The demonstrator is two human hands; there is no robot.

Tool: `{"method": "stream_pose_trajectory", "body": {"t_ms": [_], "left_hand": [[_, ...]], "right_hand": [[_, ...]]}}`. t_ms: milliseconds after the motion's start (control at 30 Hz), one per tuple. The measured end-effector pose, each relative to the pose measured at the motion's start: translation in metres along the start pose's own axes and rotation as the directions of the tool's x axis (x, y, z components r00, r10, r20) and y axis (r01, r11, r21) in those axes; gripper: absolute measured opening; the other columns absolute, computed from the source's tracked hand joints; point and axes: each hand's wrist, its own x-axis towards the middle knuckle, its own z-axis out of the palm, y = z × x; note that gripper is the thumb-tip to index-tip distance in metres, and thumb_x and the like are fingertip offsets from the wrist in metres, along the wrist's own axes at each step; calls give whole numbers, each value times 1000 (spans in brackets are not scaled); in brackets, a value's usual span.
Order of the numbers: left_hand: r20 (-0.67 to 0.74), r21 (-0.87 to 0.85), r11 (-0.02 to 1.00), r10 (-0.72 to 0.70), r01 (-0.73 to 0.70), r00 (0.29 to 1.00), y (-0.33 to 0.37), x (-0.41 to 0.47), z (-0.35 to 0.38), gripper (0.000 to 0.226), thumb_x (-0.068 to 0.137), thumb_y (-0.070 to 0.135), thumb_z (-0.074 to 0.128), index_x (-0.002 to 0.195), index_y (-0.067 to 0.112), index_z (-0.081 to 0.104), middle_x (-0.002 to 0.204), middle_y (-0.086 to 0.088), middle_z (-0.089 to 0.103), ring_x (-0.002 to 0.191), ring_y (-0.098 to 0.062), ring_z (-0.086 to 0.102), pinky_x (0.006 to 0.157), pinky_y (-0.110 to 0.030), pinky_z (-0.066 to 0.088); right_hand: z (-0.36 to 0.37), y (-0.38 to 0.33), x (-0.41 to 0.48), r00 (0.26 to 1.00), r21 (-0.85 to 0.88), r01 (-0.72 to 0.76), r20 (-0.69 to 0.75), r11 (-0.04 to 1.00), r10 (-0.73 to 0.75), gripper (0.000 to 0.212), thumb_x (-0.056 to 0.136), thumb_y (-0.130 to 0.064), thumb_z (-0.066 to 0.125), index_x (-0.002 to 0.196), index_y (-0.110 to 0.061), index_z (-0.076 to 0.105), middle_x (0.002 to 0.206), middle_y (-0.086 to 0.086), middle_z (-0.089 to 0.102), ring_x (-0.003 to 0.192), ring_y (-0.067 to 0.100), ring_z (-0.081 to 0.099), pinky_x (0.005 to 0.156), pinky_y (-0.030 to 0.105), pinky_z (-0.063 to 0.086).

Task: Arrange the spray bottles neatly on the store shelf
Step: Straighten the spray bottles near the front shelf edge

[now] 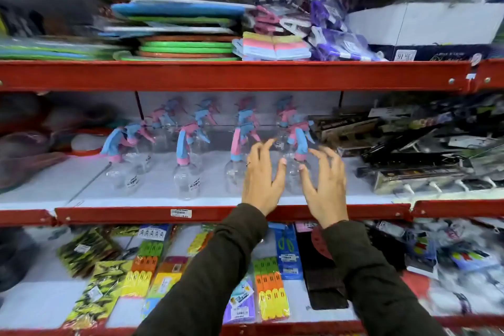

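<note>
Hands at the spray-bottle shelf
A clear spray bottle (296, 169) is flanked, ungripped, by the spread left hand (263, 177) and right hand (324, 185).

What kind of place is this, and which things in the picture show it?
Most likely a small general-goods store. Red metal shelves are packed with wrapped goods, identical spray bottles stand in rows with sticker labels, and a price tag sits on the shelf edge.
</note>
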Motion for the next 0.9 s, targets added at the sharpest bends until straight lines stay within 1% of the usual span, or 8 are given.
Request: {"method": "stream_pose_trajectory", "body": {"t_ms": [133, 267, 333, 433, 533, 667, 800, 900], "left_hand": [[286, -312, 841, -360, 441, 888, -11, 3, 33, 43, 100, 28, 40, 141, 13, 42, 144, -11, 41, 138, -24, 38, 118, -32, 27], [365, -369, 732, -453, 573, 813, -17, 20, 58, 40, 102, 23, 32, 138, 14, 46, 146, -5, 44, 140, -22, 38, 108, -17, 23], [410, -429, 634, -498, 643, 764, -19, 26, 67, 42, 100, 30, 32, 136, 18, 49, 149, -4, 43, 139, -26, 40, 117, -30, 27], [448, -485, 527, -535, 698, 716, -22, 33, 76, 49, 96, 42, 34, 136, 20, 52, 150, -12, 45, 136, -28, 45, 117, -44, 32], [445, -502, 496, -554, 708, 704, -17, 34, 72, 41, 98, 43, 31, 123, 24, 58, 141, -11, 54, 124, -25, 53, 111, -35, 38], [503, -527, 444, -524, 724, 687, -16, 23, 66, 54, 102, 43, 22, 137, 14, 50, 130, -2, 53, 115, -19, 51, 99, -28, 39], [520, -522, 463, -492, 716, 698, -7, 7, 59, 61, 100, 50, 20, 140, 12, 46, 128, 2, 50, 118, -16, 48, 104, -29, 35], [518, -500, 502, -480, 706, 708, -1, -2, 57, 66, 99, 54, 18, 144, 12, 42, 146, -5, 46, 132, -20, 44, 112, -33, 31]], "right_hand": [[16, 17, 2, 948, 299, -311, 162, 902, 273, 36, 99, -29, 49, 133, -18, 53, 132, 5, 49, 129, 23, 48, 108, 29, 34], [31, 20, 24, 805, 444, -593, 319, 672, 500, 33, 101, -20, 42, 128, -13, 60, 136, 13, 59, 129, 28, 53, 114, 39, 38], [37, 21, 30, 759, 453, -651, 360, 609, 543, 33, 100, -20, 39, 120, -11, 64, 130, 16, 64, 122, 31, 57, 111, 44, 42], [40, 22, 32, 740, 460, -672, 375, 581, 559, 35, 99, -22, 38, 119, -11, 65, 128, 15, 66, 118, 29, 59, 109, 43, 44], [37, 27, 30, 741, 477, -670, 387, 569, 549, 32, 100, -21, 36, 115, -17, 65, 125, 14, 68, 113, 26, 61, 107, 41, 46], [24, 35, 22, 760, 513, -649, 420, 562, 495, 40, 104, -33, 34, 120, -16, 66, 121, 8, 70, 117, 25, 63, 107, 43, 48], [10, 42, 6, 781, 537, -624, 391, 568, 487, 45, 103, -40, 34, 120, -14, 68, 101, -13, 72, 99, 7, 67, 79, 18, 55], [6, 39, -3, 808, 534, -588, 359, 608, 467, 45, 101, -44, 36, 118, -21, 70, 105, -9, 72, 107, 18, 67, 97, 35, 54]]}}
